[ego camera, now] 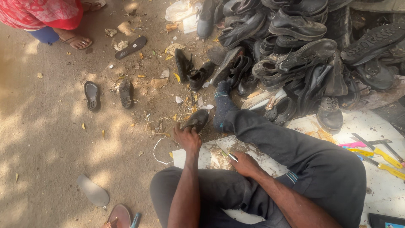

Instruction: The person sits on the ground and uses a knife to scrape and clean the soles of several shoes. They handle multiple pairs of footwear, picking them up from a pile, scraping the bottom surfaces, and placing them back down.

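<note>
Two hands busy, left hand grip grasping dark shoe, right hand grip clenched on metal tool

My left hand covers part of the dark shoe. The bystander is cut off by the top edge; I can't identify the small tool in my right hand.

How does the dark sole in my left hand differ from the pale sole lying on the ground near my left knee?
The dark sole is gripped at its end by the left hand; the pale sole lies loose, untouched. The dark sole sits beside the socked foot; the pale sole lies apart on bare dirt. Both are flat, detached pieces of footwear.
</note>
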